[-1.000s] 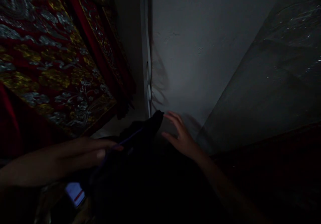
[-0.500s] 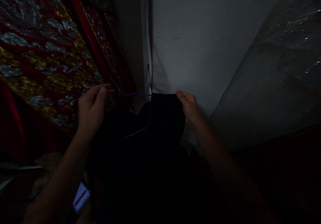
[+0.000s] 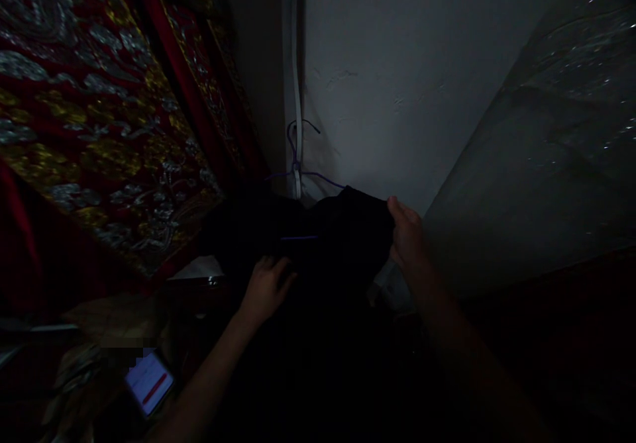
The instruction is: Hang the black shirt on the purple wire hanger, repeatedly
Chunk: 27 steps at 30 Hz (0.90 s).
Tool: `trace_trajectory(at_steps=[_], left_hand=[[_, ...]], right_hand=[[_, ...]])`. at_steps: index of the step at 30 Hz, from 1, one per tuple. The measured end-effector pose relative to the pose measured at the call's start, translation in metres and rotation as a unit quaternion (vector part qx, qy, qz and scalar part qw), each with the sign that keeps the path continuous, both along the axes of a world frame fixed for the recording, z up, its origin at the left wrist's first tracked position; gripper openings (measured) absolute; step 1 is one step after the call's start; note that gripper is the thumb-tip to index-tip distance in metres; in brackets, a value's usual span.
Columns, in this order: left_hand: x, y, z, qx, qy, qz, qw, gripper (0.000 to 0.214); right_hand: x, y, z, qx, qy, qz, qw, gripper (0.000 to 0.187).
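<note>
In dim light a black garment [image 3: 342,231] hangs on a thin purple wire hanger [image 3: 298,165], whose hook shows against the white wall. My right hand [image 3: 406,236] grips the garment's right shoulder edge, fingers closed on the cloth. Lower, at the garment's front, my left hand [image 3: 265,285] has its fingers curled into the dark fabric just below the hanger's bar. The lower part of the garment is lost in shadow.
Red hangings with gold and silver embroidery [image 3: 99,118] fill the left. A white cable or pipe [image 3: 297,65] runs down the wall corner. A grey glittery sheet [image 3: 546,145] leans at the right. A lit phone screen [image 3: 149,380] lies at the lower left.
The garment now sits on the hanger with the hook showing above it. My left hand dropped from the hanger wire to the garment's front. My right hand shifted right along the shoulder.
</note>
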<state>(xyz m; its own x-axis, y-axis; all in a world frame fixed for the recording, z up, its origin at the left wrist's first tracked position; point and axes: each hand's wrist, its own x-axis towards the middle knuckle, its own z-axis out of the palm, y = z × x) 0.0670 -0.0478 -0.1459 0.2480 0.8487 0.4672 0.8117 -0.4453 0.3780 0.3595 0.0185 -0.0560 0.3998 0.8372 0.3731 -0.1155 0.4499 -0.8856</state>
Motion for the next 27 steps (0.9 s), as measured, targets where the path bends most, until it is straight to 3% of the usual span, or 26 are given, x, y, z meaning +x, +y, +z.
trace_trajectory(at_steps=[4,6,8,9,11,12,14,16,21,27], left_hand=[[0.009,-0.015,-0.024,-0.029,-0.129,0.001,0.991,0.009],[0.016,-0.028,-0.031,-0.02,-0.219,-0.005,0.976,0.006],[0.026,-0.041,-0.037,-0.008,-0.317,0.017,0.948,0.014],[0.031,-0.047,-0.041,-0.004,-0.367,0.038,0.929,0.027],[0.04,-0.057,-0.046,0.0,-0.449,0.07,0.891,0.052],[0.043,-0.062,-0.048,-0.001,-0.474,0.073,0.878,0.059],[0.048,-0.068,-0.05,-0.013,-0.495,0.058,0.867,0.061],[0.049,-0.072,-0.048,-0.039,-0.494,0.033,0.868,0.059],[0.042,-0.077,-0.037,-0.076,-0.488,0.0,0.87,0.055],[0.044,-0.079,-0.033,-0.078,-0.493,0.003,0.867,0.045]], right_hand=[[-0.007,-0.006,-0.019,0.013,-0.063,-0.093,0.994,0.038],[-0.017,-0.026,-0.031,0.028,-0.076,-0.175,0.981,0.037],[-0.033,-0.058,-0.047,0.017,-0.061,-0.205,0.977,0.042],[-0.043,-0.076,-0.056,-0.017,-0.057,-0.164,0.985,0.037],[-0.065,-0.11,-0.073,-0.106,-0.078,0.007,0.991,0.031],[-0.076,-0.123,-0.08,-0.145,-0.098,0.096,0.98,0.034],[-0.095,-0.14,-0.088,-0.186,-0.14,0.21,0.95,0.038],[-0.108,-0.143,-0.09,-0.191,-0.185,0.243,0.933,0.038],[-0.115,-0.133,-0.084,-0.174,-0.247,0.232,0.925,0.042],[-0.112,-0.121,-0.078,-0.225,-0.126,0.321,0.911,0.047]])
